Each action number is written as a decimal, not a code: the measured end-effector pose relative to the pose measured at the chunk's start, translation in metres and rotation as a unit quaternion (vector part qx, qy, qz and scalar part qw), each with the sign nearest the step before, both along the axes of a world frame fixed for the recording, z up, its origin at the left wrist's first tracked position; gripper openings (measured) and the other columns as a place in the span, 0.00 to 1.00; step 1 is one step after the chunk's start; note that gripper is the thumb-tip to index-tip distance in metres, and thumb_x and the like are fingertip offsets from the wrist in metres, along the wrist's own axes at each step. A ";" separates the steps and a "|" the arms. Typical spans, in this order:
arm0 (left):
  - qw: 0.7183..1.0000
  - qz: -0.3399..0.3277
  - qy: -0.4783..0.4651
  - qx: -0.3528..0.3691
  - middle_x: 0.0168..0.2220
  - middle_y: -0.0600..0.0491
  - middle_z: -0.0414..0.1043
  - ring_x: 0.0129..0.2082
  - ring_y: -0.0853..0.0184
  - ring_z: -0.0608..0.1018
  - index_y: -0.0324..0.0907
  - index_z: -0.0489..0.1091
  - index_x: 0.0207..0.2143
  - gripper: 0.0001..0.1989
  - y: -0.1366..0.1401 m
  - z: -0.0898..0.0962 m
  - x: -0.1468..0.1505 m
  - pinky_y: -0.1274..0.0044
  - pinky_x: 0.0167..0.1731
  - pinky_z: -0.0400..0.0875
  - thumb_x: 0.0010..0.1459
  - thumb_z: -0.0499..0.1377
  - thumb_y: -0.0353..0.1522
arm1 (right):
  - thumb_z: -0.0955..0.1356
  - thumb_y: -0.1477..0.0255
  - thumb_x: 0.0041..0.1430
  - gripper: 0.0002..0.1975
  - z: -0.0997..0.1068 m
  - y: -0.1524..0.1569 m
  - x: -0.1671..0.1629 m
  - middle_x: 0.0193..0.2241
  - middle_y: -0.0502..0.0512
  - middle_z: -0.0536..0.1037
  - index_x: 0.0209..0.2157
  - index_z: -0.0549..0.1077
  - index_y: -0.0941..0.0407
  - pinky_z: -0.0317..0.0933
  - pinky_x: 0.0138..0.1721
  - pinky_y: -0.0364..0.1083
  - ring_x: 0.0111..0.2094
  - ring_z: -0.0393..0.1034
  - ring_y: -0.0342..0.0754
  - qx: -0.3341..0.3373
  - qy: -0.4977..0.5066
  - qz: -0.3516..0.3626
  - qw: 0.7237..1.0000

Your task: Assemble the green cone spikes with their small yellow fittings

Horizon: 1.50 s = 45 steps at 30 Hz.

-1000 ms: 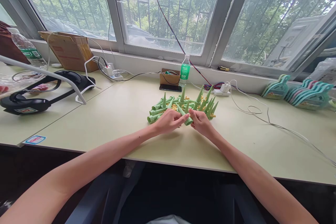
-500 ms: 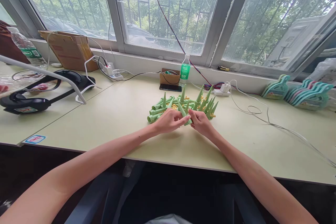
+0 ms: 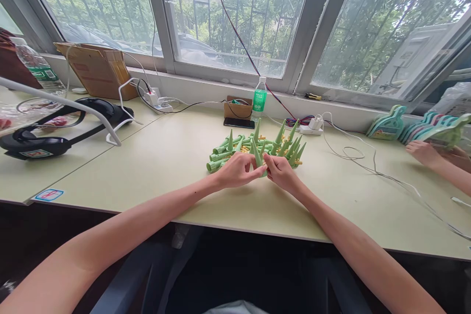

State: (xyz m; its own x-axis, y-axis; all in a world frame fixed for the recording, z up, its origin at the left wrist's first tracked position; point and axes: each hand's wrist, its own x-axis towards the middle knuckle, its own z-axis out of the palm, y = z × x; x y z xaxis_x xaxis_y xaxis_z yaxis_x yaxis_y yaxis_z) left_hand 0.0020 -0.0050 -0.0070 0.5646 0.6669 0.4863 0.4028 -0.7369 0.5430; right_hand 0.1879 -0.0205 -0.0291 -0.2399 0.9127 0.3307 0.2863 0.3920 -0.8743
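Between my hands, a green pointed plastic cone (image 3: pixel 257 153) stands nearly upright, its tip up. My left hand (image 3: pixel 238 169) grips it from the left, thumb across its lower part. My right hand (image 3: pixel 280 170) is closed at the cone's right side, thumb and forefinger pinched together; the fingers hide whatever small part they may hold. Just behind both hands lies a pile of green plastic pieces: ribbed tubes (image 3: pixel 216 165) lying on the left and more pointed cones (image 3: pixel 293 149) on the right, with small yellow parts (image 3: pixel 299 162) among them.
Behind the pile are a black phone (image 3: pixel 239 123), a small cardboard box (image 3: pixel 238 108) and a water bottle (image 3: pixel 259 95). At left lies a black headset (image 3: pixel 40 140). White cables (image 3: pixel 382 173) run across the right. A co-worker's hand (image 3: pixel 423 152) touches teal-edged boards (image 3: pixel 437 132).
The cone in my hands has turned from leaning left to more upright. My hands have barely moved. A co-worker's hands have come in at the right and moved a board.
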 end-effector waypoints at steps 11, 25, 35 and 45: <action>0.997 -0.045 0.014 0.059 0.18 0.59 0.61 0.19 0.74 0.62 0.39 0.67 0.24 0.18 -0.001 0.001 -0.001 0.78 0.26 0.60 0.63 0.56 0.40 | 0.60 0.45 0.64 0.31 0.004 -0.002 0.000 0.15 0.47 0.58 0.18 0.57 0.55 0.46 0.19 0.42 0.17 0.50 0.39 -0.002 -0.006 0.004 1.000; 0.995 -0.060 0.030 0.072 0.20 0.58 0.63 0.20 0.73 0.62 0.39 0.71 0.29 0.15 0.000 0.000 -0.001 0.77 0.27 0.61 0.65 0.53 0.37 | 0.59 0.43 0.63 0.32 0.007 -0.004 -0.002 0.15 0.48 0.59 0.17 0.58 0.55 0.48 0.18 0.42 0.17 0.51 0.40 0.002 -0.018 -0.001 1.000; 0.992 -0.056 0.041 0.101 0.25 0.56 0.66 0.22 0.72 0.65 0.39 0.70 0.31 0.12 0.000 -0.003 -0.001 0.77 0.27 0.61 0.65 0.54 0.36 | 0.58 0.43 0.63 0.32 0.006 -0.002 -0.001 0.15 0.47 0.59 0.18 0.58 0.55 0.48 0.19 0.42 0.17 0.51 0.40 0.000 -0.034 -0.002 0.999; 0.990 -0.046 0.043 0.128 0.27 0.54 0.66 0.23 0.72 0.66 0.40 0.68 0.31 0.10 0.001 -0.006 -0.002 0.77 0.25 0.61 0.64 0.54 0.35 | 0.57 0.42 0.63 0.33 0.006 -0.002 -0.001 0.15 0.48 0.59 0.17 0.57 0.55 0.48 0.19 0.42 0.17 0.50 0.40 -0.004 -0.034 -0.002 0.999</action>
